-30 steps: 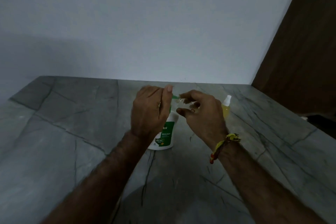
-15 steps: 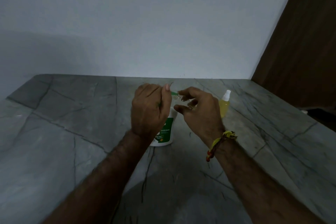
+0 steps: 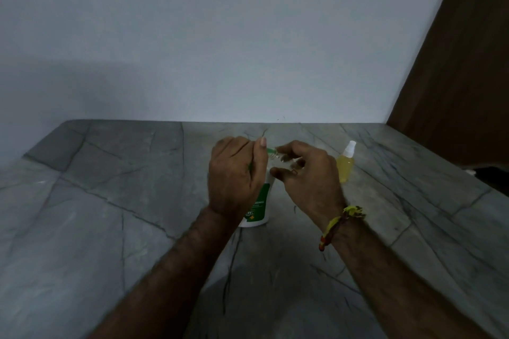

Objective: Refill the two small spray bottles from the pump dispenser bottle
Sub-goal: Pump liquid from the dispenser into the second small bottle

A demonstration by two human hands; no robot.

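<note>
- Head view: the pump dispenser bottle (image 3: pixel 259 208) stands upright on the grey stone bench (image 3: pixel 110 215), mostly hidden behind the left hand (image 3: pixel 234 176); only its white body with a green label shows below the wrist.
- The left hand is curled around the top of that bottle, thumb raised over the green pump nozzle (image 3: pixel 271 150), which points right.
- The right hand (image 3: pixel 308 176) holds a small clear spray bottle (image 3: pixel 285 159) pinched between thumb and curled fingers, its mouth up against the nozzle tip. It looks uncapped, but it is too small and too covered to be sure.
- The second spray bottle (image 3: pixel 346 164), filled with yellow liquid and capped with a white sprayer, stands upright on the bench just right of the right hand, apart from it.
- Handling, as a judgement: the clear bottle is probably light, thin plastic, smooth and slippery if liquid spills. Hold it by the body near the neck, firmly enough to steady the mouth but not so hard that it squeezes.
- The dispenser looks heavier and stable on its broad base; pressing straight down on the pump head keeps it from tipping or sliding on the polished stone.
- The narrow mouth leaves little margin, so short, gentle presses suit it best.
- The yellow bottle is tall and slim, likely easy to knock over; grip it around the middle.
</note>
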